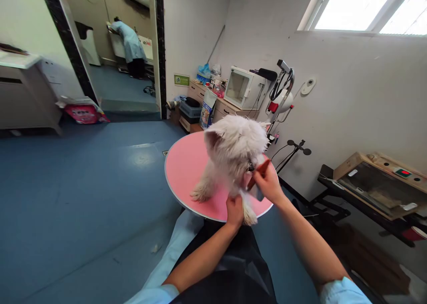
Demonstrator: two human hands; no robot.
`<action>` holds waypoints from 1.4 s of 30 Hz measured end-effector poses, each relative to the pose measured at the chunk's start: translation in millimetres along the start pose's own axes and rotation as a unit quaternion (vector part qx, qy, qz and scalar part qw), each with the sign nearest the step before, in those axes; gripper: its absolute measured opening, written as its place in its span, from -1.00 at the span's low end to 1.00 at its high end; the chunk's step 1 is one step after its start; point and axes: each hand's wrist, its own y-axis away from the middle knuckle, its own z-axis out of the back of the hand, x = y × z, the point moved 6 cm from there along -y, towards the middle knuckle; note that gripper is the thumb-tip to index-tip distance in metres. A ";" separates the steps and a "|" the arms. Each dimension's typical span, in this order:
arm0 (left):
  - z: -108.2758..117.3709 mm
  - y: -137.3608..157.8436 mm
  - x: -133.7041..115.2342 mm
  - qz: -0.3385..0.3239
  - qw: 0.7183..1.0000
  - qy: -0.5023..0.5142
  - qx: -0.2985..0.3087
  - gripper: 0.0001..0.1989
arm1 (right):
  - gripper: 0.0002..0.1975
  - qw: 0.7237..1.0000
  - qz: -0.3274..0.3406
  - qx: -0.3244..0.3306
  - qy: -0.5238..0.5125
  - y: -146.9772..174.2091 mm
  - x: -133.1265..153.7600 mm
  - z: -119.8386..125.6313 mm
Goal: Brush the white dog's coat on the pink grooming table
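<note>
Black apron below the hands, white dog just beyond them

Nearest of all, the apron is seen beneath both forearms. Just beyond the left hand, the dog is supported on a round pink table, its head placed above and past both hands. By the left hand, whose fingers are curled closed, the dog's fur is gripped low on the front; the exact spot is hidden. One front paw is set just right of that hand, the other front paw farther off to its left. In the right hand, a brown tool is pinched between thumb and fingers, close by the dog's muzzle and chest; whether the fur is touched cannot be told. Well right of the right hand, a glass-fronted case is placed. Far beyond the left hand, a co-worker is seen bent forward.
</note>
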 end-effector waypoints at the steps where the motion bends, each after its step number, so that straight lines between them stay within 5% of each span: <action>1: -0.4 1.0 -3.1 -0.021 1.000 -0.011 0.001 -0.89 | -0.83 0.999 -0.006 0.030 0.017 0.4 -1.2 -3.4; 5: -0.3 4.2 -9.9 -0.049 0.998 -0.043 -0.013 -0.72 | -0.85 0.998 -0.003 -0.028 0.051 2.6 1.0 3.1; 9: -5.8 5.9 -15.5 -0.070 0.996 -0.046 0.015 -0.69 | -0.83 0.998 0.009 0.015 0.062 2.6 3.3 -4.4; 13: -4.8 4.6 -15.8 -0.059 0.997 -0.057 0.000 -0.64 | -0.81 0.995 0.021 -0.071 0.067 2.7 4.7 4.4; 16: -5.6 3.3 -19.4 -0.079 0.994 -0.074 0.012 -0.64 | -0.78 0.997 0.026 -0.007 0.067 1.4 3.6 -5.4; 20: -3.6 1.1 -22.2 -0.077 0.993 -0.089 0.003 -0.61 | -0.77 0.991 0.025 -0.108 0.070 2.4 3.5 4.0; 24: -5.3 -2.1 -25.3 -0.099 0.991 -0.087 0.024 -0.61 | -0.76 0.999 0.001 -0.027 0.035 -1.4 0.9 -3.2; 28: -2.7 -7.5 -27.2 -0.100 0.991 -0.093 0.003 -0.59 | -0.76 0.975 -0.002 -0.214 0.055 -8.0 3.1 29.3; 32: -7.2 -9.1 -34.6 -0.130 0.986 -0.105 0.029 -0.53 | -0.74 0.997 0.007 -0.070 0.039 -19.4 4.5 15.1; 36: -5.5 -4.4 -36.2 -0.137 0.984 -0.110 0.036 -0.50 | -0.75 0.983 0.020 -0.180 0.028 -17.7 9.1 26.7; 40: -5.4 4.0 -38.0 -0.118 0.986 -0.091 0.067 -0.56 | -0.73 0.999 0.040 -0.009 0.025 -13.0 19.8 0.8; 42: -4.0 5.5 -43.4 -0.112 0.988 -0.089 0.057 -0.57 | -0.72 0.998 0.042 -0.049 0.023 -7.5 26.1 2.6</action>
